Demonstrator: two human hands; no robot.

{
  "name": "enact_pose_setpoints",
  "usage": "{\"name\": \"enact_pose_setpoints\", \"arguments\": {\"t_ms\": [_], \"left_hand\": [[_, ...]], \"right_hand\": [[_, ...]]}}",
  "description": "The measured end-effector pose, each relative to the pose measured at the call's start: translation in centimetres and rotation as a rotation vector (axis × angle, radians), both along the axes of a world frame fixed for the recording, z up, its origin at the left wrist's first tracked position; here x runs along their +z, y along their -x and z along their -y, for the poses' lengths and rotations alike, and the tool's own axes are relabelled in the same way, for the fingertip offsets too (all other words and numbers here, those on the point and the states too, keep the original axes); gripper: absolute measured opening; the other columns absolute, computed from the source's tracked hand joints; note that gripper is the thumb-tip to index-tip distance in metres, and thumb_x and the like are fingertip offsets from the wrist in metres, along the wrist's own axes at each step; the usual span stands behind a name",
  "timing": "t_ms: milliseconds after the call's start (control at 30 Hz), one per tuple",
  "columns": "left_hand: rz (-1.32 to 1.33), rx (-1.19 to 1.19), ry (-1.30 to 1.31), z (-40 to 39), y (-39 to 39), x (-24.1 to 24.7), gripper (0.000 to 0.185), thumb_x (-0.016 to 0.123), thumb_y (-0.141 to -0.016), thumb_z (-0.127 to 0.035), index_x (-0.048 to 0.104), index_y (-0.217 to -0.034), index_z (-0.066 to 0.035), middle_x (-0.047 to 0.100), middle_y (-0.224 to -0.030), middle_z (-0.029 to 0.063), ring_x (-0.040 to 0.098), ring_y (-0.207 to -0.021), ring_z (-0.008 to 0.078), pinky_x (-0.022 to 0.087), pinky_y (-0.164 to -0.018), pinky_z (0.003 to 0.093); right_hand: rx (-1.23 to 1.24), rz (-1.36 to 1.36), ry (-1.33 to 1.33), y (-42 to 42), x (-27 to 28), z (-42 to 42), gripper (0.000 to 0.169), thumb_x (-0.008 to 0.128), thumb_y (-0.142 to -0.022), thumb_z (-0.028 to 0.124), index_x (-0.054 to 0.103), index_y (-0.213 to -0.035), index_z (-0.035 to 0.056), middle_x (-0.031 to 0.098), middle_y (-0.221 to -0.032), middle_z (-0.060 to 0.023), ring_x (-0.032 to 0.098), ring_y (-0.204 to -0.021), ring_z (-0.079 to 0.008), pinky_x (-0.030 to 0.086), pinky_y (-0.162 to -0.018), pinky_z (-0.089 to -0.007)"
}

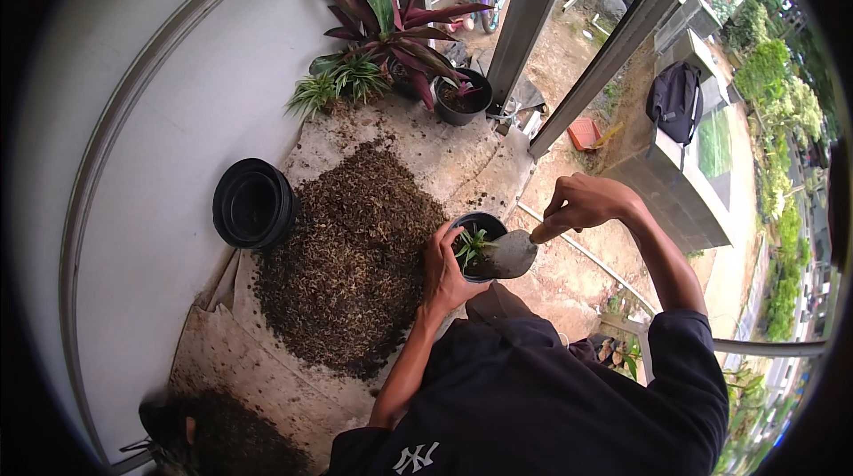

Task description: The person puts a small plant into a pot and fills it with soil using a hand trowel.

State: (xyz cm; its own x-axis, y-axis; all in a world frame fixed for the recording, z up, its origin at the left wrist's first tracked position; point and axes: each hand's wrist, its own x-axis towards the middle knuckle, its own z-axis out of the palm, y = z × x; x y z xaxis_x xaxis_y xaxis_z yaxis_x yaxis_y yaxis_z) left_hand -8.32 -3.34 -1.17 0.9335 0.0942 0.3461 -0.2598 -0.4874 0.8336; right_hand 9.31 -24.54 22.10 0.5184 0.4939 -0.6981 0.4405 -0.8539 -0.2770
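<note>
My left hand [448, 271] grips the near-left side of a black plastic plant pot [481, 219], thumb and fingers spread around its rim. Inside the pot stands a small green leafy plant [473, 244]. My right hand [581, 201] is closed on the wooden handle [548, 229] of a garden trowel. The trowel's grey metal blade [516, 255] tilts over the pot's right rim, its tip beside the plant. How much soil the pot holds is partly hidden by the blade. Left of the pot spreads a large heap of dark potting mix [353, 256].
Nested black pots [254, 203] stand by the white wall [166, 163]. Potted purple-leaved plants [393, 30] and a spider plant [340, 83] sit at the back. Metal posts [533, 23] rise on the right. A backpack [676, 103] rests on a block ledge; a red dustpan [584, 133] lies outside.
</note>
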Motion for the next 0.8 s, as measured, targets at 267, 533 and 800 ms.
{"name": "enact_pose_setpoints", "arguments": {"t_ms": [267,533,800], "left_hand": [[-0.019,0.007,0.020,-0.2,0.3,-0.1,0.123,0.105,-0.055,-0.021,0.033,-0.155,-0.011,0.041,-0.157,0.0234,0.044,-0.143,0.0447,0.038,-0.120,0.0570],[-0.037,0.014,0.069,-0.8,0.5,-0.6,0.132,0.105,-0.054,-0.017,0.027,-0.159,-0.007,0.039,-0.159,0.0256,0.042,-0.147,0.0460,0.038,-0.124,0.0560],[-0.007,0.003,0.063,-0.7,0.6,0.4,0.134,0.107,-0.057,-0.030,0.026,-0.161,-0.005,0.037,-0.161,0.0261,0.043,-0.146,0.0456,0.039,-0.122,0.0559]], "right_hand": [[0.001,-0.005,0.074,0.5,2.0,-1.8,0.060,0.078,-0.084,0.063,0.087,-0.108,0.0095,0.083,-0.094,-0.0141,0.080,-0.089,-0.0280,0.061,-0.079,-0.0409],[-0.077,0.096,-0.153,-0.2,5.5,4.3,0.039,0.074,-0.100,0.038,0.083,-0.120,0.0064,0.078,-0.082,-0.0132,0.072,-0.066,-0.0189,0.055,-0.063,-0.0343],[-0.371,0.242,-0.390,-2.8,-2.7,6.4,0.042,0.075,-0.100,0.032,0.079,-0.129,0.0020,0.081,-0.095,-0.0125,0.073,-0.075,-0.0167,0.058,-0.071,-0.0359]]}}
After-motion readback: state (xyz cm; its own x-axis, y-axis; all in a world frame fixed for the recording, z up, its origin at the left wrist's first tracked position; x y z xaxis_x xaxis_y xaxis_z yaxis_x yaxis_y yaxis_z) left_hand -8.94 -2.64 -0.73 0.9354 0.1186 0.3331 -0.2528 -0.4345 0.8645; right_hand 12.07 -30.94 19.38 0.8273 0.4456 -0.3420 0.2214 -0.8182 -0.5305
